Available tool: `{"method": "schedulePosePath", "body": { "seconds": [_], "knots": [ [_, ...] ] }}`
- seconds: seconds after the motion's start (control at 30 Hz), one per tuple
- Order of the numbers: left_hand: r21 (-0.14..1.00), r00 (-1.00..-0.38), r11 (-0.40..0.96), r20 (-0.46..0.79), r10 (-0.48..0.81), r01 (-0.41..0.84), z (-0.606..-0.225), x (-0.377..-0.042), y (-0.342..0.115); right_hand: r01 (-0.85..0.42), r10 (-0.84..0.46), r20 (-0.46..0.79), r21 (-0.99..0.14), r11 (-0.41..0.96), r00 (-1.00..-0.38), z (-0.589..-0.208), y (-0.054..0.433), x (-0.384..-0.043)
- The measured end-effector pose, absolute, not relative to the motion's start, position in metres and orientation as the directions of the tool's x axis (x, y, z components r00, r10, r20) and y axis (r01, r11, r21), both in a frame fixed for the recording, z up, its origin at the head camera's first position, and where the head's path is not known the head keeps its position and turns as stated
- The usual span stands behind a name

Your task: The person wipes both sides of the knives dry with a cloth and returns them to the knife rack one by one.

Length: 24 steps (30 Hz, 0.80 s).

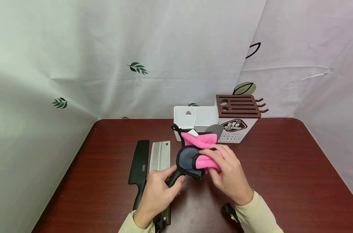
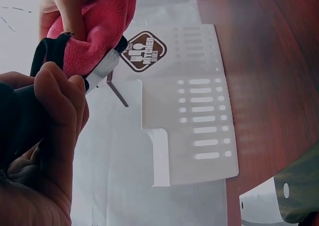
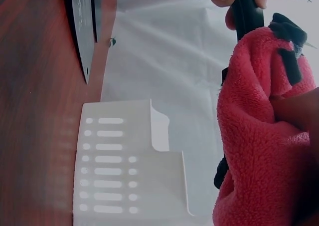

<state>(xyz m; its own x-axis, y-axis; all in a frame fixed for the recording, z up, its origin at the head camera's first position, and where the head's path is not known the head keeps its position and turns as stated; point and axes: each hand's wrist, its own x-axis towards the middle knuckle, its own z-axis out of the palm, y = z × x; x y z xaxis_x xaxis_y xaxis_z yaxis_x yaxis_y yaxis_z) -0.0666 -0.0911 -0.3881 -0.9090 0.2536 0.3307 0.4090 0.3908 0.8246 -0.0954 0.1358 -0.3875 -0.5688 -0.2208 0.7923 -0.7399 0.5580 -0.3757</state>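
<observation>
Pink-and-grey fleecy cloth w/ black trim (image 1: 191, 153): head cam, over reddish-brown desk (image 1: 281, 161) nr white-and-brown plastic knife block (image 1: 233, 127), R hand (image 1: 230, 173) gripping it, L hand (image 1: 159, 191) round black handle (image 1: 175, 178). L-wrist cam: silvery metal (image 2: 104, 68) beside cloth. R-wrist cam: cloth bunched at handle's end.

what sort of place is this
Probably a makeshift tabletop set-up rather than a working kitchen: leaf-print white sheeting hangs behind a reddish-brown table, on which a kitchen knife rack stands.

Wrist views near pink cloth (image 3: 249, 131)
</observation>
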Motion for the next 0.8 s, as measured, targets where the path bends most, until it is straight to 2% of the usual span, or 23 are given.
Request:
{"method": "schedulePosePath", "body": {
  "seconds": [0.3, 0.8],
  "knots": [
    [0.767, -0.878, 0.434, 0.369, 0.304, 0.473, -0.388, -0.067, -0.092, -0.722, -0.157, 0.809, -0.395, 0.568, -0.567, -0.386, 0.135, -0.096],
    [0.832, -0.909, 0.415, 0.227, 0.35, 0.368, -0.38, -0.067, -0.099, -0.629, 0.017, 0.836, -0.426, 0.65, -0.549, -0.383, 0.155, -0.102]
  ]
}}
